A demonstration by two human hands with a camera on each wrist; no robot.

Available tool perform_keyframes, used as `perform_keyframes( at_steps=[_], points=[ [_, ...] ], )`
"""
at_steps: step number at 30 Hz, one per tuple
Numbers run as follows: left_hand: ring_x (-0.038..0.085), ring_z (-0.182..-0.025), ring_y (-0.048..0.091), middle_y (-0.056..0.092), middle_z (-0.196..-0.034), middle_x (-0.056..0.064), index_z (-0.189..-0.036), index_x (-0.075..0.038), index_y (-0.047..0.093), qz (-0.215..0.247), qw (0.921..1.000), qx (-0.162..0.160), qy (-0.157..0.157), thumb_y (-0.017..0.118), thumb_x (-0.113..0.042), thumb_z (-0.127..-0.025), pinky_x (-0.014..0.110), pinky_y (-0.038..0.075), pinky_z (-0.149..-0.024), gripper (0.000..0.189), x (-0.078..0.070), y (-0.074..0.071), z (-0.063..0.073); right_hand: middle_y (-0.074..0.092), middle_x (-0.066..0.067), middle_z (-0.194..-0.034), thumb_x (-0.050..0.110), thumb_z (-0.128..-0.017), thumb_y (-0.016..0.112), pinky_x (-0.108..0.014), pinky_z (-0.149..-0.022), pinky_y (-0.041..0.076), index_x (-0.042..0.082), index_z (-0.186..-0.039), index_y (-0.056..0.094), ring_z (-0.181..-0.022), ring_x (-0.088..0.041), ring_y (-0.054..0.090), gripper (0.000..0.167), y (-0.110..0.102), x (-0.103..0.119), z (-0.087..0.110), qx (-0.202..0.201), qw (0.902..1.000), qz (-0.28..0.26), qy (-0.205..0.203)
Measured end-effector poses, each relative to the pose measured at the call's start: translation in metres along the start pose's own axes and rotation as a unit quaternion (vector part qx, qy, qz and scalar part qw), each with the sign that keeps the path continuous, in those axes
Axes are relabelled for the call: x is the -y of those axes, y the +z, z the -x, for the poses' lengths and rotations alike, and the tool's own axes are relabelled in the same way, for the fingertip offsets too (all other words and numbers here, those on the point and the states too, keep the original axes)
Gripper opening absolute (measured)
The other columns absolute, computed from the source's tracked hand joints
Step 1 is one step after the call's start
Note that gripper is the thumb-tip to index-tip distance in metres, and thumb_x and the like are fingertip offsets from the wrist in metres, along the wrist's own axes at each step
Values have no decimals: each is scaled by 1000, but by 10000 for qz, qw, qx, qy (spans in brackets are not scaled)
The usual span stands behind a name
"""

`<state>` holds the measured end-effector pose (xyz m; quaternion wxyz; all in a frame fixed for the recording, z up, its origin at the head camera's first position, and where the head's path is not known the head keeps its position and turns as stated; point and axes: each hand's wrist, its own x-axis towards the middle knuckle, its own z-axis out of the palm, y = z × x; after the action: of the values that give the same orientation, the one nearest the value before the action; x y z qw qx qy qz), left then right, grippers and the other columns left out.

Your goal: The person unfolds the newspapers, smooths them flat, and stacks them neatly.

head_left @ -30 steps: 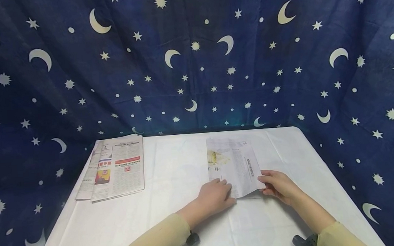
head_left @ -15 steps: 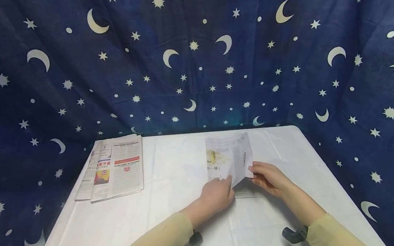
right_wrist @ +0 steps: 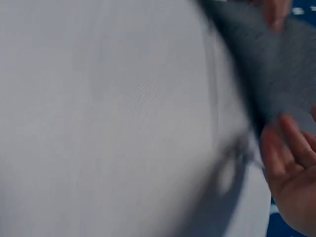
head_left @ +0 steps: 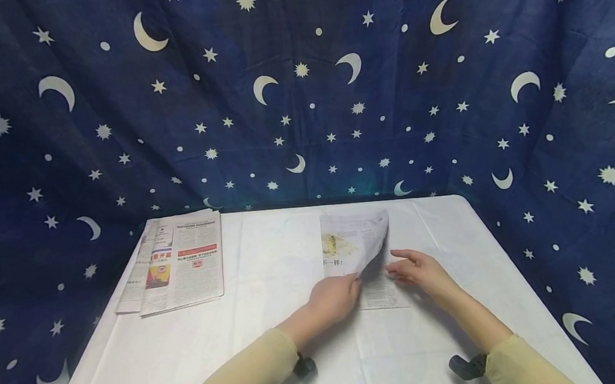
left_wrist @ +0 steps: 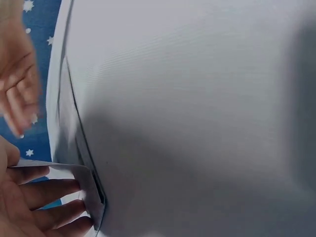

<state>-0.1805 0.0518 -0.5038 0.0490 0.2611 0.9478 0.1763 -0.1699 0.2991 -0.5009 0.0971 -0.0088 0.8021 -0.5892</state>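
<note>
A folded newspaper (head_left: 344, 246) with a yellow picture lies at the middle right of the white table. Its top sheet is lifted and curls over leftward, baring a printed page (head_left: 383, 294) beneath. My left hand (head_left: 333, 297) pinches the sheet's near edge; in the left wrist view the left hand (left_wrist: 37, 202) has its thumb above the paper and its fingers below. To the right, my right hand (head_left: 421, 274) hovers by the raised sheet with fingers extended. In the right wrist view the right hand (right_wrist: 296, 177) is blurred beside the dark underside of the newspaper (right_wrist: 296, 64).
Several folded newspapers (head_left: 198, 285) overlap at the table's back left. The white cloth-covered table (head_left: 274, 249) ends at the back against a dark blue curtain (head_left: 300, 96) with moons and stars. A black wrist device (head_left: 467, 366) sits on each wrist.
The right hand lifted the sheet's right corner leftward, then let go of it. The left hand went from resting on the newspaper to pinching the lifted sheet. The stack at left has not moved.
</note>
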Motion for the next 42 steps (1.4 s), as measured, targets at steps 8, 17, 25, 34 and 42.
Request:
perform_keyframes(
  at_steps=[8,17,25,34,42],
  points=[
    [13,-59,51,54,-67,-3,-91,-16,64,1611,9864,253,-208,39,-32,-110,31,45,-57,36,10,-9,0,35,-19,-162,34,-99,68,-64,-117,26,6,-153,47,-149,-43,29,64,1,-25,19,381,8877,4322,-1538],
    [7,-58,48,63,-78,4,-122,-4,68,3809,9215,52,-761,47,-26,-107,26,42,-50,34,38,-16,1,32,-15,-164,43,-103,59,-65,-119,20,12,-157,43,-151,-43,24,64,5,-30,19,719,8580,4864,-1485],
    [16,-91,66,69,-116,15,-147,-5,51,5259,8350,-662,-1473,55,-8,-97,33,59,-81,51,71,-33,3,26,-11,-167,48,-104,55,-64,-120,15,18,-159,39,-153,-40,18,65,6,-32,16,833,8596,4901,-1179],
    [18,-80,75,75,-103,13,-126,1,62,6342,7275,-1362,-2235,68,-14,-96,27,61,-70,34,114,-72,17,25,-10,-168,51,-104,53,-64,-121,13,19,-160,38,-154,-40,17,66,8,-33,14,866,8600,4905,-1112],
    [14,-79,71,73,-102,13,-128,8,60,5559,7936,-911,-2299,65,-9,-97,28,61,-74,36,164,-85,46,25,-9,-168,53,-103,52,-63,-121,13,20,-160,37,-154,-39,17,67,9,-36,14,838,8571,4958,-1117]
  ],
)
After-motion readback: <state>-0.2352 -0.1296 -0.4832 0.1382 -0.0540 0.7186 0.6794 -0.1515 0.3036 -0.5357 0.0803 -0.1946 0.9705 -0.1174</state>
